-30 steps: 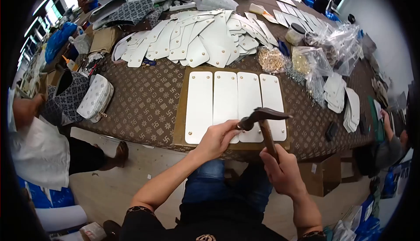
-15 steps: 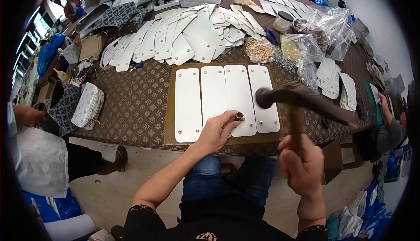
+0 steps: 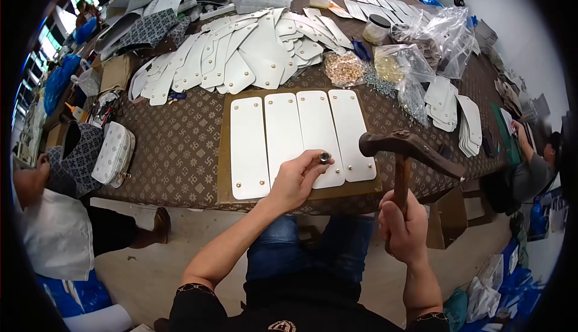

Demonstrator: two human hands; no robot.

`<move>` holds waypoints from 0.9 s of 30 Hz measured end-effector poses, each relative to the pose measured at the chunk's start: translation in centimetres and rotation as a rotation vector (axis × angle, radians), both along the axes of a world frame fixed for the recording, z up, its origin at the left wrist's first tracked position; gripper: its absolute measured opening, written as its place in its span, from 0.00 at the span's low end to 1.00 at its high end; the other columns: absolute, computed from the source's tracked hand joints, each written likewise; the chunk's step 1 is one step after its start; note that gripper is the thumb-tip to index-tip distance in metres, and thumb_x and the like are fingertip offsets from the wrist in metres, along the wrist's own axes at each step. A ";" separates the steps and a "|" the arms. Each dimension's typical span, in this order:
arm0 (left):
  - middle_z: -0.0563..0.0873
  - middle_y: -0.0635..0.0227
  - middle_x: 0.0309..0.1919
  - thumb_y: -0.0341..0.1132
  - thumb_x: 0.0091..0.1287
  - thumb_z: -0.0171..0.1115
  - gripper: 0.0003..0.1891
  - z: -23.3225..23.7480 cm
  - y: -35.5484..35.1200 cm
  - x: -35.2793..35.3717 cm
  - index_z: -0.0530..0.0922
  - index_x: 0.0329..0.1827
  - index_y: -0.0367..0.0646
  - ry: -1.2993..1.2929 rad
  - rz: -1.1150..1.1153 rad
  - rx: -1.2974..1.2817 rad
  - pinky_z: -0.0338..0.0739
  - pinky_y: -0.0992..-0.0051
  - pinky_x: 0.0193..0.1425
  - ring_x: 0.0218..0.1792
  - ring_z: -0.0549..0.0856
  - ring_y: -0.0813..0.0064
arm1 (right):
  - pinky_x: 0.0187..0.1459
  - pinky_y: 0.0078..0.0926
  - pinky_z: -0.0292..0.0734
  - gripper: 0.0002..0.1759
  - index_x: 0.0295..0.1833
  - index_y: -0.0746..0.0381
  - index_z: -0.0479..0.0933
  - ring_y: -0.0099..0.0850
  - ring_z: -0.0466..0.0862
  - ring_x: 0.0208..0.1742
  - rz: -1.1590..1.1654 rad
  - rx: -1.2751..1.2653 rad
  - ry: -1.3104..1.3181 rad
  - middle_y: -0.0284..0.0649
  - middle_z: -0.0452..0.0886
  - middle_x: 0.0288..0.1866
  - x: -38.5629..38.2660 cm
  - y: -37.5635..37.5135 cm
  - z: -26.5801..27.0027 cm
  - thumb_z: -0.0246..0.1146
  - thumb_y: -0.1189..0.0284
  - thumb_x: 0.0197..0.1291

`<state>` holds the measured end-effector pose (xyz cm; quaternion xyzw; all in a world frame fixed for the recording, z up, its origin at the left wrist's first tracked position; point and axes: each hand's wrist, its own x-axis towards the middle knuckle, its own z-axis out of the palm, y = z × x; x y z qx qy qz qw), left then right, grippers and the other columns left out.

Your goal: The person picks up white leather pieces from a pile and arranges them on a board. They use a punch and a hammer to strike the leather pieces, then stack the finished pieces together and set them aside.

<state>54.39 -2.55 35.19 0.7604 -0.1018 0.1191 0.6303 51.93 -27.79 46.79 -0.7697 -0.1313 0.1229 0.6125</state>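
Several white panels (image 3: pixel 248 145) with metal studs at their ends lie side by side on a brown board (image 3: pixel 224 169). Between its thumb and fingers, my left hand (image 3: pixel 295 178) holds a small metal setting tool (image 3: pixel 324 157) over the third panel, near its lower end. My left palm covers the bottom of the second panel. To the right, my right hand (image 3: pixel 404 226) is closed round the wooden handle of a hammer (image 3: pixel 415 145). The hammer's head is raised over the board's right side, apart from the tool.
Behind the board lies a large pile of white pieces (image 3: pixel 259 52). Bags of gold studs (image 3: pixel 344 69) and silver parts stand right of it. A white case (image 3: pixel 114 154) is at the left. People are at both sides, one with a hand (image 3: pixel 522 136) on the right.
The hammer is sharper and a little lower, its head further left. My left hand still holds the tool in about the same place. The whole view has shifted slightly.
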 end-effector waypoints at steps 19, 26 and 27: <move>0.93 0.56 0.46 0.24 0.77 0.63 0.12 0.1 -2.5 2.9 0.82 0.61 0.35 -0.007 -0.065 0.133 0.84 0.73 0.55 0.50 0.93 0.69 | 0.27 0.24 0.71 0.10 0.44 0.64 0.76 0.26 0.78 0.23 0.090 -0.345 -0.059 0.33 0.77 0.24 1.9 -0.9 -0.2 0.64 0.68 0.79; 0.93 0.62 0.44 0.23 0.79 0.60 0.11 0.4 -4.7 4.3 0.81 0.61 0.36 0.006 -0.123 -0.041 0.84 0.75 0.51 0.44 0.90 0.75 | 0.26 0.20 0.69 0.13 0.44 0.64 0.77 0.16 0.75 0.24 -0.115 -0.080 0.032 0.30 0.76 0.23 0.8 -2.9 0.7 0.64 0.65 0.80; 0.93 0.62 0.44 0.23 0.79 0.60 0.11 0.2 -5.1 4.5 0.81 0.62 0.36 -0.013 -0.118 -0.050 0.84 0.74 0.50 0.44 0.90 0.75 | 0.26 0.20 0.69 0.13 0.44 0.64 0.77 0.16 0.75 0.24 -0.116 -0.078 0.026 0.30 0.76 0.23 0.9 -2.9 0.3 0.64 0.65 0.80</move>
